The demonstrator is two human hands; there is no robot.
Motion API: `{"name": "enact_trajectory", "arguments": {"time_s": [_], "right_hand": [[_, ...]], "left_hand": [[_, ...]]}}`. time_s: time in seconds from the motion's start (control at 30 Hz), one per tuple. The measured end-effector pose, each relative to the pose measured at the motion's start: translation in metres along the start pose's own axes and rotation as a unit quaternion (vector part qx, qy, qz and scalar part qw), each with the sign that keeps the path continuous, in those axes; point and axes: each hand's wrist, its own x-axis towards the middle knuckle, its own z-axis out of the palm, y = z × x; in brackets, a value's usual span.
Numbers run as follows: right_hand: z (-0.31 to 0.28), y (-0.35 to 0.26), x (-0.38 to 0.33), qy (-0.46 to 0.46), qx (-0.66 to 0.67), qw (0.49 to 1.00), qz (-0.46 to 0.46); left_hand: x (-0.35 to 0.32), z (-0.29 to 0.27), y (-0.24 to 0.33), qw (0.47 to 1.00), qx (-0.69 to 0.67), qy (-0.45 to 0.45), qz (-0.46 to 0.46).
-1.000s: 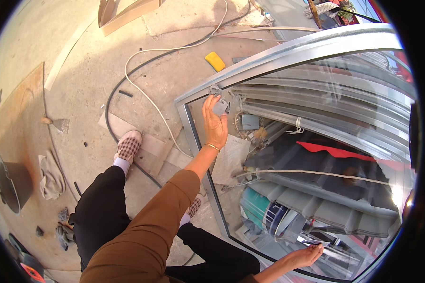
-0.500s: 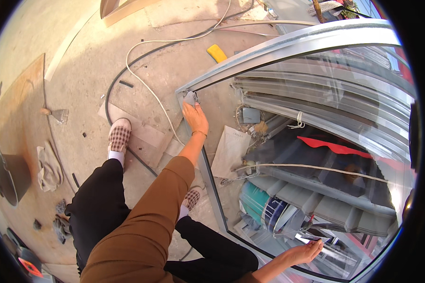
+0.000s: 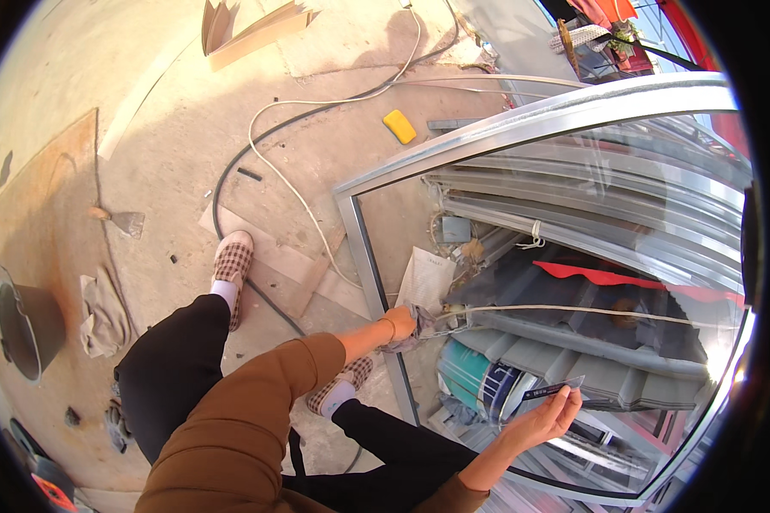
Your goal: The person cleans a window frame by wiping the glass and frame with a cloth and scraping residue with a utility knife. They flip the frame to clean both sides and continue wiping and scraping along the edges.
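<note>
Framed glass panel (image 3: pixel 522 124) stretches across the person's right side, one corner pointing left, its longest visible edge sweeping to the upper right; glare and the view's dark rim obscure its right end. Over its left bar (image 3: pixel 361 256), the left hand (image 3: pixel 400 322) is clenched on a bunched grey cloth (image 3: pixel 422 322); I can't make out every finger. Thumb and fingertips together, the right hand (image 3: pixel 541 421) pinches a small flat strip (image 3: pixel 542 392), clear end pointing right and slightly up, partly covered by the fingertips.
</note>
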Motion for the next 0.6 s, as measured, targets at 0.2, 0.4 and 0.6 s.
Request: {"name": "enact_trajectory", "arguments": {"time_s": [0.2, 0.4, 0.6], "right_hand": [[0.074, -0.034, -0.043, -0.173, -0.092, 0.981, -0.007], [0.088, -0.053, -0.037, -0.132, -0.11, 0.985, -0.026], [0.076, -0.05, -0.029, -0.073, -0.115, 0.989, -0.05]], "left_hand": [[0.004, -0.125, 0.047, 0.969, 0.215, -0.075, 0.095], [-0.062, -0.117, 0.107, 0.945, -0.065, 0.206, 0.245], [-0.051, -0.112, 0.181, 0.709, -0.081, 0.444, 0.541]]}}
